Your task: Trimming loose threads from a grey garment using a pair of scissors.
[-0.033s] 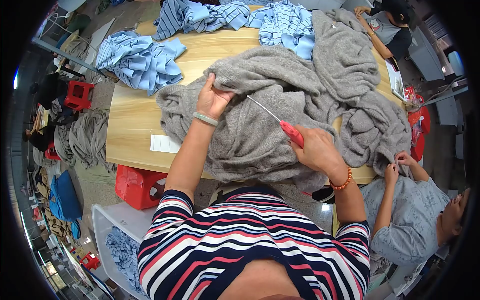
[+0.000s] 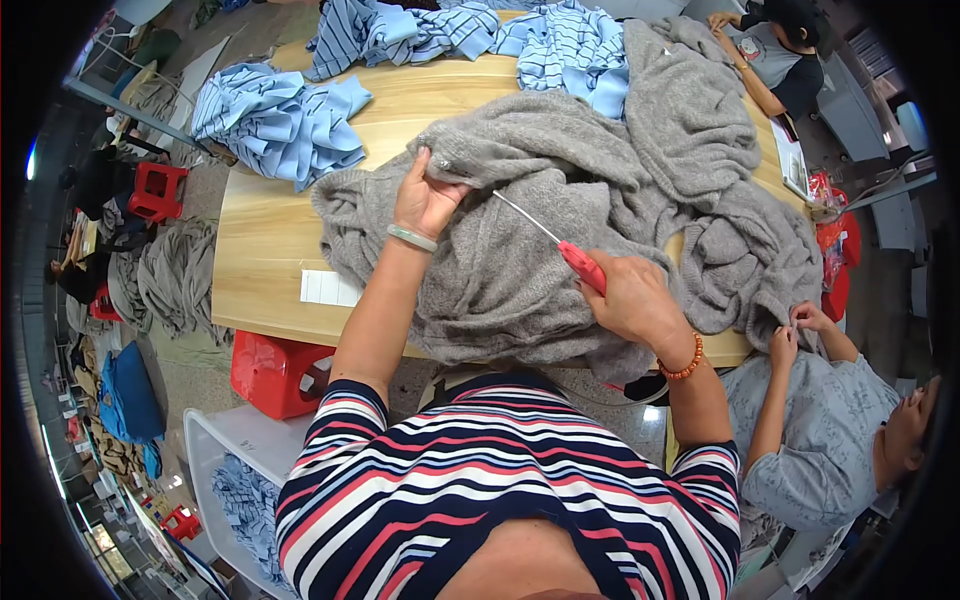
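Observation:
A heap of grey knitted fabric [image 2: 510, 260] lies bunched on the wooden table in front of me. My left hand [image 2: 430, 205] is at its left part, with thumb and fingers closed on a fold. A jade-coloured bangle is on that wrist. My right hand [image 2: 640, 305] grips the red handle of a tool with a long thin metal shaft [image 2: 530, 219]. The shaft points up and left, its tip beside the fold near my left fingers. What kind of tip it has is too small to make out.
Blue striped garments [image 2: 285, 115] lie along the far side of the table [image 2: 265, 260]. More grey knit [image 2: 690, 120] stretches right, where a co-worker's hands [image 2: 795, 335] hold an edge. Another person sits far right. A red stool [image 2: 270, 370] and a plastic bin [image 2: 225, 430] stand near left.

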Tool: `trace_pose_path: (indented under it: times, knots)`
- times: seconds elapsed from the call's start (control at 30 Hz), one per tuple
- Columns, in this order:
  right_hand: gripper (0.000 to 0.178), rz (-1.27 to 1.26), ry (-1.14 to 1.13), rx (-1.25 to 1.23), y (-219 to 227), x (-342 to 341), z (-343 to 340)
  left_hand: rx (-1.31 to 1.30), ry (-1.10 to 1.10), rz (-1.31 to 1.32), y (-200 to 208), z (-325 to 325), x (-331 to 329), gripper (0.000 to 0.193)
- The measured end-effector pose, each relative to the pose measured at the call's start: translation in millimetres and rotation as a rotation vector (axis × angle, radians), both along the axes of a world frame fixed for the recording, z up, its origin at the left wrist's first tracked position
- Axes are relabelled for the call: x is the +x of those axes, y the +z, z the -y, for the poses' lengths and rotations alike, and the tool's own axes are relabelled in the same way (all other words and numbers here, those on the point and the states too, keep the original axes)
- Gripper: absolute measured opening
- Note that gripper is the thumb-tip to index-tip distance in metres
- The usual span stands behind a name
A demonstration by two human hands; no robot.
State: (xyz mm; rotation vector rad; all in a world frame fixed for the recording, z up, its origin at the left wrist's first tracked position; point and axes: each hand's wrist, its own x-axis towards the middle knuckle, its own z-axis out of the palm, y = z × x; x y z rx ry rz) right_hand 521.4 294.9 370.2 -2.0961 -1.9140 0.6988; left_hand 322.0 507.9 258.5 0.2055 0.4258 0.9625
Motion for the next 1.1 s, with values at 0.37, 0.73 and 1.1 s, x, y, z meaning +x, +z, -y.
trace_pose_path:
  times: [0.37, 0.73, 1.1]
  knots:
    - [0.023, -0.005, -0.126, -0.031, -26.1, 17.4, 12.6, 0.579, -0.405, -0.534, 72.7, 75.6, -12.5, 0.017]
    - [0.024, 0.089, -0.295, -0.068, -51.6, 19.3, 60.5, 1.243, 0.427, -2.017, -67.9, 94.5, -109.7, 0.016]
    - [0.028, -0.225, 0.246, -0.167, -58.3, 28.1, 75.7, 1.386, 0.409, -1.377, 72.3, 114.8, 4.9, 0.021]
